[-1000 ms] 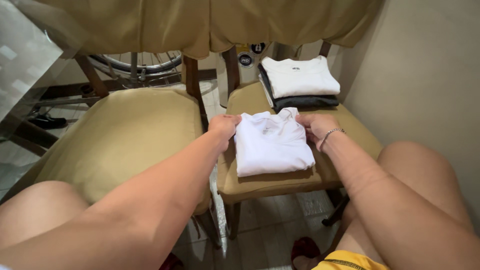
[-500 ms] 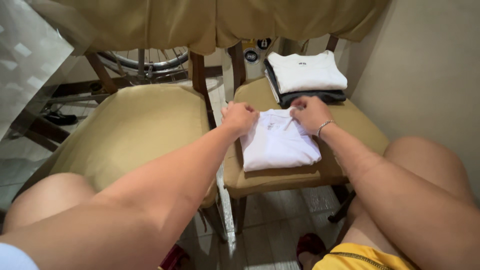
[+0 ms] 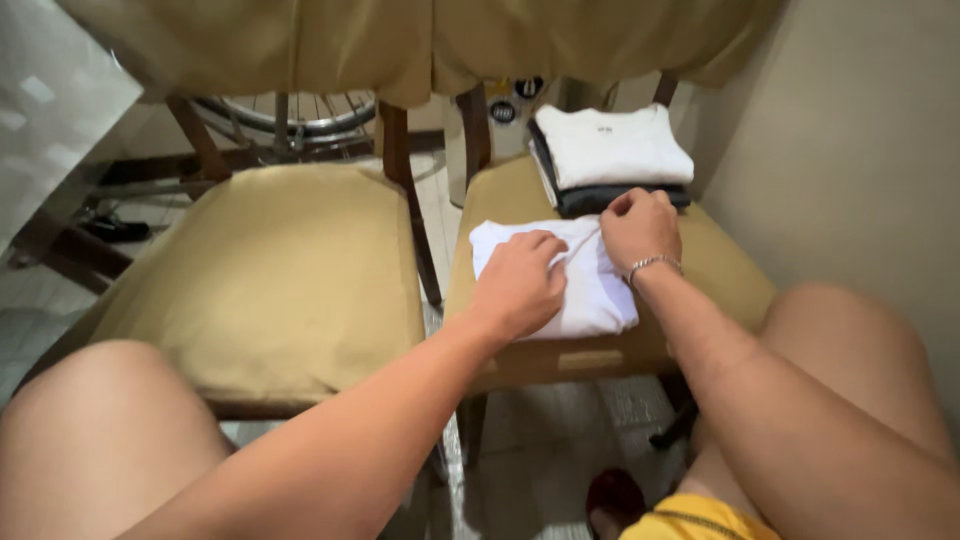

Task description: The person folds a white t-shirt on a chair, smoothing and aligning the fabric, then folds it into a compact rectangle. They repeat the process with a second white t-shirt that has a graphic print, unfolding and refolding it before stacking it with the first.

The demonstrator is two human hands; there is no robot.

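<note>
A folded white shirt lies on the tan cushion of the right-hand chair. My left hand rests flat on the middle of the shirt, pressing it down. My right hand, with a silver bracelet at the wrist, pinches the shirt's far edge near the collar. Just behind them sits a stack of folded clothes, white on top and dark grey below.
A second cushioned chair stands to the left with nothing on it. A tan cloth hangs over the chair backs. A bicycle wheel shows behind. A beige wall closes the right side. My bare knees frame the bottom.
My left hand slid from the shirt's far left corner onto its middle. My right hand shifted a little along the far edge, still gripping the cloth.
</note>
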